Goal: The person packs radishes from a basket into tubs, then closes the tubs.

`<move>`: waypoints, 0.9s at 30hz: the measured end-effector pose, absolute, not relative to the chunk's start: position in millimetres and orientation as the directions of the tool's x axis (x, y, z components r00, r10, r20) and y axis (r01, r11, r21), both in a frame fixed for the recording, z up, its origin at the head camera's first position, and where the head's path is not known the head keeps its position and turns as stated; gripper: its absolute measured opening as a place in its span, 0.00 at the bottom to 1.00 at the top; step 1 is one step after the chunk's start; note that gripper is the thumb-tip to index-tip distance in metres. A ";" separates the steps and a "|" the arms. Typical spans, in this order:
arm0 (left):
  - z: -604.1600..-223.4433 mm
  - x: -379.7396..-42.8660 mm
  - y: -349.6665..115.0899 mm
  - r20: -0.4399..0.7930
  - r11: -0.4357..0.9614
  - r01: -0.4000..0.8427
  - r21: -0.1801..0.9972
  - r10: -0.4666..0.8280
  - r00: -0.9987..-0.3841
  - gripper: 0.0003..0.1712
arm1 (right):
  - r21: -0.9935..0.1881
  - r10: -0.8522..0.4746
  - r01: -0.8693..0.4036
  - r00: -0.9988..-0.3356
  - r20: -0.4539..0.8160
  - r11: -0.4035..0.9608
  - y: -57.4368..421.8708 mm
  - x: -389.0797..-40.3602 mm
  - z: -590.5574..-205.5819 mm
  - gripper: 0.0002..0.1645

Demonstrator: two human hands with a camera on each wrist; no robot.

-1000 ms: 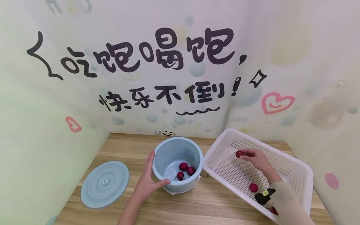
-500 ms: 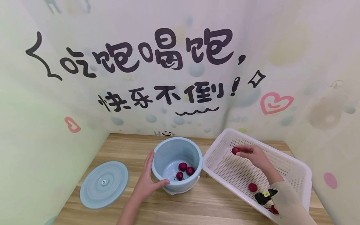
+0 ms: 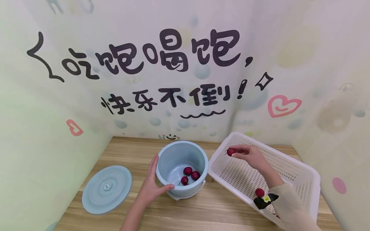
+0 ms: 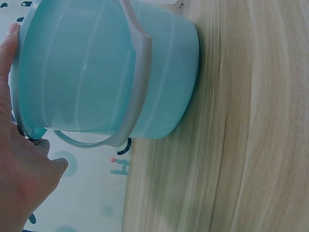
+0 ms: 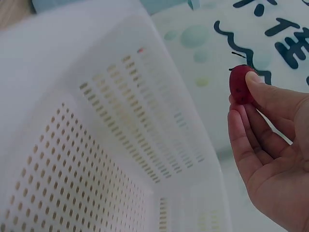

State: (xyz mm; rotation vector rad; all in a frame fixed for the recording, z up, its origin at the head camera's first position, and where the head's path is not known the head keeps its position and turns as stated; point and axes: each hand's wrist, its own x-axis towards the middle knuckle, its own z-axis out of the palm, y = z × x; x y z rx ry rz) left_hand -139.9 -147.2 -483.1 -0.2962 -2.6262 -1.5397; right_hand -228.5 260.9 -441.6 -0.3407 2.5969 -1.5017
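Observation:
A light blue bucket [image 3: 173, 160] stands on the table with several dark red radishes [image 3: 188, 170] at its bottom. My left hand [image 3: 150, 187] holds the bucket at its left side, thumb over the front rim and fingers along the outside; the left wrist view shows the bucket's wall and handle [image 4: 140, 72]. Between thumb and fingertips my right hand [image 3: 251, 157] pinches one radish [image 3: 230, 152], above the left end of a white perforated basket [image 3: 303, 166]. In the right wrist view that radish [image 5: 241, 84] shows a thin root tip.
Another radish [image 3: 259, 192] lies in the basket, and a red one is mostly hidden behind the right wrist's black strap [image 3: 263, 201] and sleeve. Left of the bucket, a round blue lid [image 3: 107, 189] lies on the wooden table [image 3: 196, 218]. A printed wall stands behind.
My right hand has carried the pinched radish leftward and slightly up across the basket, toward the bucket. My left hand and the bucket have stayed in place.

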 end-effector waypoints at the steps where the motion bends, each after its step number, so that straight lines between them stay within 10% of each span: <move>1: -483.3 -140.0 -147.2 0.170 0.475 0.210 0.855 0.125 -0.977 0.72 | -0.870 -0.263 -0.140 -0.965 0.013 0.473 257.2 -228.4 -440.2 0.24; 27: -484.7 -140.4 -147.5 0.167 0.479 0.207 0.853 0.125 -0.978 0.72 | -0.908 -0.457 -0.256 -0.886 0.083 0.332 156.1 -218.1 -414.1 0.22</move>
